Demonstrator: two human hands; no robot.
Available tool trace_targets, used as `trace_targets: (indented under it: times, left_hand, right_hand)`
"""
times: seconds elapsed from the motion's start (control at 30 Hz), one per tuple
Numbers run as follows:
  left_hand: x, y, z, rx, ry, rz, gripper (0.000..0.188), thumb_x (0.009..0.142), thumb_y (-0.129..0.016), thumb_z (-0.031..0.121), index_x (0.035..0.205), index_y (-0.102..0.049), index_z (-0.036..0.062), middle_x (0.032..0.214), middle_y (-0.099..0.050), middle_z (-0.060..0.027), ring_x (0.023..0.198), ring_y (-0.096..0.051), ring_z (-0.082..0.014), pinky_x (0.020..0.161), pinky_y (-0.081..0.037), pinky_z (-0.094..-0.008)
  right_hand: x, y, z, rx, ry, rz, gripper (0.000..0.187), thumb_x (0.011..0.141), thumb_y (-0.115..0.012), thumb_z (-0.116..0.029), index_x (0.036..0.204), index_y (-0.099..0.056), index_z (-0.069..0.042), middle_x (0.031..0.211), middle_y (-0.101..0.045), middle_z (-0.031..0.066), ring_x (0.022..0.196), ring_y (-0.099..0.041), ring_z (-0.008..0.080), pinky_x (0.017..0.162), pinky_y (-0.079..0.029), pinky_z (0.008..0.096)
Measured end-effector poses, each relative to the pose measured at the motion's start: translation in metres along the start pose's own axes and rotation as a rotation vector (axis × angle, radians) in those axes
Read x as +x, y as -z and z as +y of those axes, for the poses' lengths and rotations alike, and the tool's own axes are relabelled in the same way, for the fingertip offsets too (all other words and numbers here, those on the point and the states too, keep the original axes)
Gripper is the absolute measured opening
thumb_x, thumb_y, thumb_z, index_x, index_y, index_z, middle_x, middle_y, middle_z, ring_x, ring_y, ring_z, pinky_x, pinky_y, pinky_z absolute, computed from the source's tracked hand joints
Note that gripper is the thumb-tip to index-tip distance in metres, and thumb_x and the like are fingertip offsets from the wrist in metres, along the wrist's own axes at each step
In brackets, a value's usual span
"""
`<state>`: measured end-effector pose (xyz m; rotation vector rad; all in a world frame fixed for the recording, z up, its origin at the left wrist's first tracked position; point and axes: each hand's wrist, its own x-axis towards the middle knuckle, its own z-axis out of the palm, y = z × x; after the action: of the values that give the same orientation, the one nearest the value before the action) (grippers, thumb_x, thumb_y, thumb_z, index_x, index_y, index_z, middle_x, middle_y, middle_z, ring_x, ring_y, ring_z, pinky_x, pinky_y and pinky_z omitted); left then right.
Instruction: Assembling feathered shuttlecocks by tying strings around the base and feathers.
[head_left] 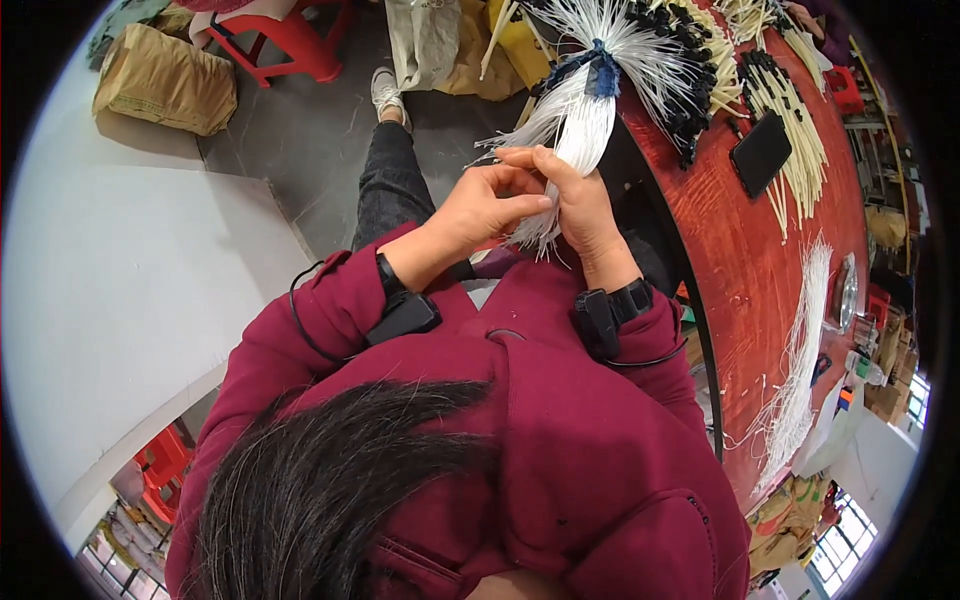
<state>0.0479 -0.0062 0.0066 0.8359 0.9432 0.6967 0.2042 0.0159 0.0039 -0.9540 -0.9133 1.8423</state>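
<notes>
A thick bundle of thin white strands (585, 128) hangs off the table's near left edge, bound higher up with a strip of dark blue cloth (603, 75). Beyond the cloth its strands fan out over the table. My right hand (583, 205) is wrapped round the lower part of the bundle. My left hand (478, 208) meets it from the left, thumb and fingers drawn together in a pinch beside the right thumb. Whatever lies between those fingertips is too small to make out. Loose strand ends stick out below and left of both hands.
On the red wooden table (760, 290) at my right lie pale sticks with black ends (785, 120), a black phone (761, 154) and another white strand bundle (800, 370). A white surface (140, 300) is at left. Beyond are a brown paper package (165, 80) and red stool (290, 45).
</notes>
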Motion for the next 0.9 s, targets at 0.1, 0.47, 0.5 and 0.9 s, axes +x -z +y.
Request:
trace_targets:
  times: [0.1,0.47,0.5,0.9]
  left_hand:
    - [0.005,-0.007,-0.007,-0.010,-0.080,0.049,0.011,0.086,-0.066,0.018,0.084,-0.061,0.0083,0.065,-0.053,0.0043,0.051,-0.045,-0.0041,0.045,-0.030,-0.0195]
    - [-0.014,0.030,0.010,-0.142,0.158,-0.028,0.012,0.089,-0.064,0.017,0.089,-0.060,0.0057,0.071,-0.060,0.0000,0.048,-0.043,-0.0029,0.043,-0.031,-0.0162]
    - [-0.017,0.033,0.011,-0.083,0.170,-0.056,0.012,0.089,-0.064,0.017,0.090,-0.060,0.0054,0.072,-0.061,-0.0005,0.047,-0.043,-0.0027,0.043,-0.031,-0.0158]
    - [-0.036,0.021,0.026,-0.164,-0.123,-0.003,0.014,0.089,-0.063,0.015,0.096,-0.062,0.0028,0.074,-0.062,-0.0008,0.051,-0.047,-0.0032,0.045,-0.034,-0.0173]
  right_hand:
    - [0.000,0.000,0.001,0.008,-0.001,0.027,0.031,0.093,-0.052,-0.020,0.100,-0.066,0.007,0.105,-0.066,0.0155,0.096,-0.062,0.0221,0.088,-0.047,0.0324]
    - [0.001,0.002,0.001,-0.248,0.097,0.117,0.026,0.090,-0.058,-0.022,0.092,-0.069,0.002,0.087,-0.068,0.0062,0.078,-0.056,0.0095,0.072,-0.043,0.0260]
    - [0.003,0.003,0.002,-0.282,0.108,0.121,0.025,0.090,-0.059,-0.022,0.091,-0.069,0.002,0.085,-0.068,0.0049,0.076,-0.054,0.0086,0.071,-0.042,0.0258]
    - [0.007,0.009,0.013,-0.327,0.153,0.146,0.025,0.091,-0.059,-0.023,0.076,-0.065,-0.004,0.068,-0.058,-0.0020,0.070,-0.052,0.0070,0.067,-0.039,0.0240]
